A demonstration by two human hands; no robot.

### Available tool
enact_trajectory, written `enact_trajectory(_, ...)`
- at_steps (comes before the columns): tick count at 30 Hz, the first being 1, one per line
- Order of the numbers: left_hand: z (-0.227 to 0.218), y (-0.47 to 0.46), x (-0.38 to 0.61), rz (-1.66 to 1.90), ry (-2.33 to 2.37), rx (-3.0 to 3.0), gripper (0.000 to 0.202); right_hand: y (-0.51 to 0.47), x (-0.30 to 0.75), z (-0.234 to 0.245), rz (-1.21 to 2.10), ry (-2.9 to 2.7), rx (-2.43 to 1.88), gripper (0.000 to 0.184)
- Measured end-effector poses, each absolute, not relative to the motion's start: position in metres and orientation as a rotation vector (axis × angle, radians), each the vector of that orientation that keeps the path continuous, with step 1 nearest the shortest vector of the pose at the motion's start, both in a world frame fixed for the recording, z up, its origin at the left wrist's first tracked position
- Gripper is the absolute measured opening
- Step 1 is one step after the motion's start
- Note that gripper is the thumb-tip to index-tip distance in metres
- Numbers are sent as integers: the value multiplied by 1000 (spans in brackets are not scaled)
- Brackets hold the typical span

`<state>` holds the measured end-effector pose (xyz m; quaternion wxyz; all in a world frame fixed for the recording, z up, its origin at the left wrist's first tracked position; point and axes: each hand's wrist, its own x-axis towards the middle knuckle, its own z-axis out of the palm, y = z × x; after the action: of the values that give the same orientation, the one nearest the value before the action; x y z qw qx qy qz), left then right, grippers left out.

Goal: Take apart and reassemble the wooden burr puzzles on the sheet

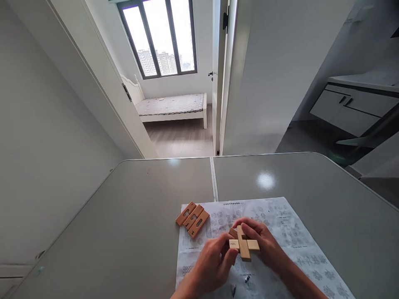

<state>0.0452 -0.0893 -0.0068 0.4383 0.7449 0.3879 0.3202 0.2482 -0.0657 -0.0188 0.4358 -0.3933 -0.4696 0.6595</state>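
Observation:
Both my hands hold a small cross of interlocked wooden puzzle pieces [243, 243] just above a printed instruction sheet [280, 224]. My left hand [215, 262] pinches the cross from its left side. From behind and to the right, my right hand [263, 242] wraps its fingers around the cross. Three more notched wooden pieces [192, 219] lie side by side on the sheet's far left corner, a short way beyond my left hand.
The sheet lies on a grey folding table [124, 232] with a seam down its middle. Beyond the table an open doorway shows a bed [171, 107] under a window. Dark cabinets [352, 108] stand at the right.

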Motion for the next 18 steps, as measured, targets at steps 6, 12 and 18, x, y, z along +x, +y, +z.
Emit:
enact_trajectory(6, 0, -87, 43, 766, 887, 1816, 50, -67, 246, -19, 1735, -1107, -908, 44)
enact_trajectory(12, 8, -87, 48, 715, 815, 1648, 63, -70, 245, -19, 1779, -1055, -863, 47)
enact_trajectory(18, 5, -88, 53, 682, 787, 1524, 63, -68, 252, -15, 1824, -1126, -759, 46)
